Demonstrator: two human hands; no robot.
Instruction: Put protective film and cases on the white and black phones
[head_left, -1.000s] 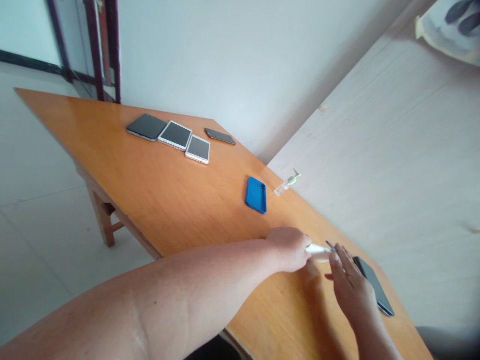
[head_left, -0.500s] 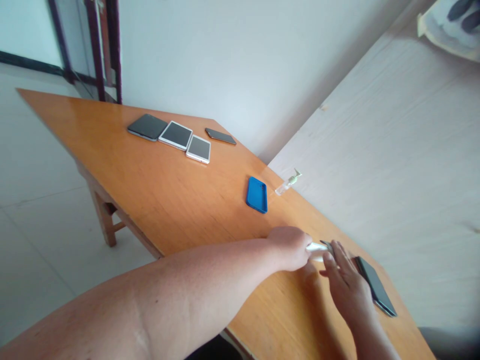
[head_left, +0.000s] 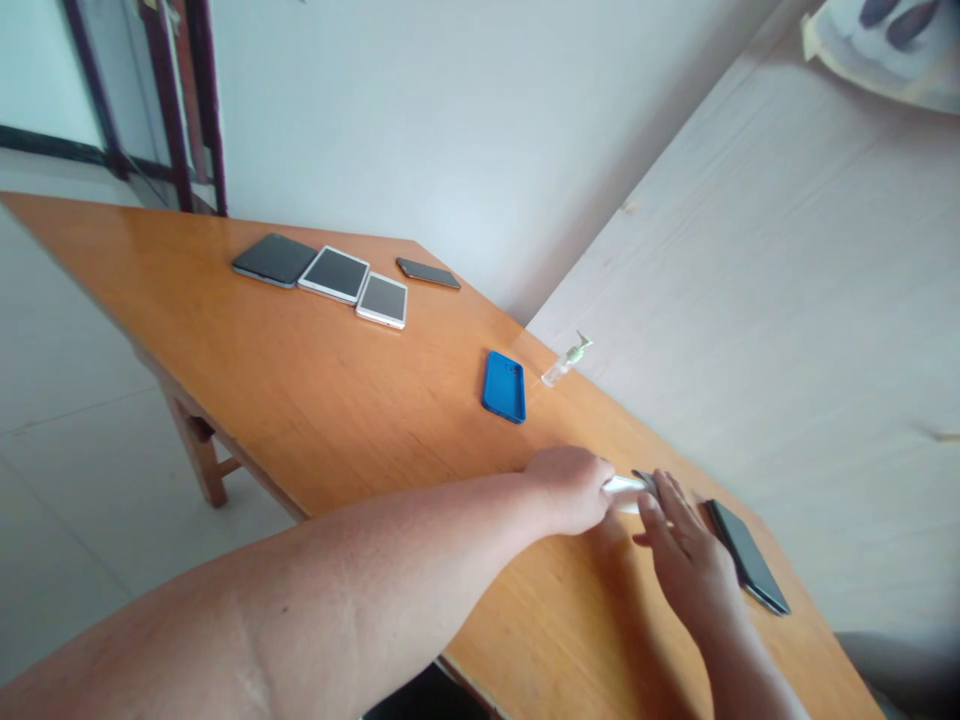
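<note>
My left hand (head_left: 574,490) reaches across the wooden table with its fingers closed around a thin white thing (head_left: 624,486), whose kind I cannot make out. A small dark grey edge (head_left: 643,477) shows at its far end. My right hand (head_left: 688,545) lies against that end with its fingers stretched out and the thumb apart. The fingers cover part of the white thing. Just right of my right hand lies a dark phone-like slab (head_left: 748,557). Beyond my left hand, a blue phone case (head_left: 504,387) rests with its hollow side up.
A clear pump bottle (head_left: 566,361) stands near the wall. Farther left on the table (head_left: 315,400) lie a black tablet-like device (head_left: 275,260), two white-framed devices, one larger (head_left: 334,273) and one smaller (head_left: 382,300), and a dark phone (head_left: 428,273). A pale board (head_left: 750,300) borders the right side.
The whole view has shifted slightly, so things on the table appear a little farther left. Both hands keep nearly the same pose around the white thing.
</note>
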